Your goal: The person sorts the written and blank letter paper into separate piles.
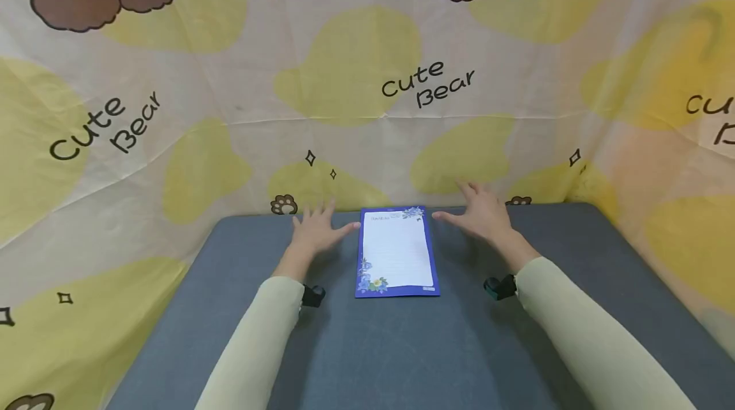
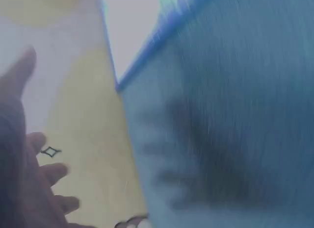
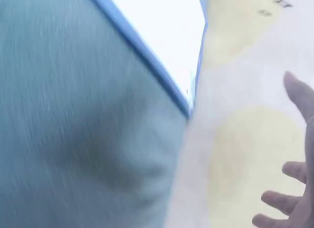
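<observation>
"How does the notepad (image 1: 397,250) lie?"
"On the table (image 1: 373,359) between the left hand (image 1: 316,230) and right hand (image 1: 485,216), its long axis running near to far, printed heading (image 1: 386,218) at the far end."
"And the grip?"
"Both hands are spread, holding nothing."

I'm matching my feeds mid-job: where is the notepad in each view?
Head: the notepad lies just right of centre, below mid-height.
Left wrist: top, slightly left of middle, partly cut off.
Right wrist: top middle, partly cut off.
Shared landmark: the far edge of the table, beside the notepad.
</observation>
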The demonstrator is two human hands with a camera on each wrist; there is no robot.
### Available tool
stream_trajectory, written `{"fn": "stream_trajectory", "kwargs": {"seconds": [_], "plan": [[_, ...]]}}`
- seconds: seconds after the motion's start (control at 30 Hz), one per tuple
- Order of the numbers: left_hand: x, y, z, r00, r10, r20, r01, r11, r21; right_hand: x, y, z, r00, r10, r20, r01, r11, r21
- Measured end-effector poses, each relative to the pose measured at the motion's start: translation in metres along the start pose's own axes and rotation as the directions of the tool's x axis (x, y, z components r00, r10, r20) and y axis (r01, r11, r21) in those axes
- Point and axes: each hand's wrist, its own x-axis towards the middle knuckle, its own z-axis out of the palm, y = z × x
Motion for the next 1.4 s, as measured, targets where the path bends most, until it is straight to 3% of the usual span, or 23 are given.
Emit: {"fn": "stream_trajectory", "kwargs": {"seconds": [0.1, 0.2, 0.3, 0.5, 0.6, 0.73, 0.8, 0.93, 1.03, 1.27, 1.4], "plan": [[-0.007, 0.006, 0.016, 1.000, 0.020, -0.020, -0.023, 0.983, -0.181, -0.009, -0.008, 0.016, 1.000, 0.006, -0.008, -0.004, 0.988, 0.154], [-0.013, 0.013, 0.033, 0.998, 0.032, -0.062, -0.052, 0.934, -0.353, -0.018, -0.013, 0.033, 1.000, -0.001, 0.000, 0.001, 0.967, 0.255], [-0.019, 0.021, 0.050, 0.995, 0.030, -0.092, -0.069, 0.886, -0.459, -0.027, -0.016, 0.048, 0.999, -0.034, 0.001, 0.032, 0.949, 0.313], [-0.022, 0.026, 0.072, 0.988, 0.094, -0.124, -0.145, 0.851, -0.505, -0.041, -0.013, 0.074, 0.996, -0.092, -0.001, 0.084, 0.914, 0.396], [-0.025, 0.019, 0.080, 0.979, 0.143, -0.146, -0.200, 0.822, -0.533, -0.047, -0.010, 0.086, 0.995, -0.098, -0.012, 0.093, 0.891, 0.444], [-0.031, 0.005, 0.095, 0.975, 0.158, -0.159, -0.221, 0.788, -0.574, -0.057, -0.005, 0.100, 0.993, -0.111, -0.033, 0.113, 0.878, 0.465], [-0.032, 0.000, 0.101, 0.975, 0.160, -0.153, -0.219, 0.797, -0.563, -0.059, -0.004, 0.104, 0.991, -0.132, -0.030, 0.131, 0.889, 0.439], [-0.034, -0.003, 0.105, 0.971, 0.209, -0.113, -0.238, 0.865, -0.441, -0.060, -0.003, 0.108, 0.981, -0.195, 0.000, 0.182, 0.918, 0.352], [-0.033, -0.002, 0.105, 0.970, 0.233, -0.077, -0.245, 0.902, -0.355, -0.059, -0.002, 0.110, 0.974, -0.224, 0.021, 0.208, 0.930, 0.303], [-0.027, -0.004, 0.108, 0.970, 0.239, -0.045, -0.241, 0.926, -0.289, -0.056, -0.003, 0.110, 0.969, -0.233, 0.078, 0.208, 0.948, 0.241], [-0.023, -0.004, 0.108, 0.971, 0.234, -0.050, -0.238, 0.928, -0.287, -0.051, -0.003, 0.110, 0.968, -0.240, 0.069, 0.221, 0.952, 0.212]]}}
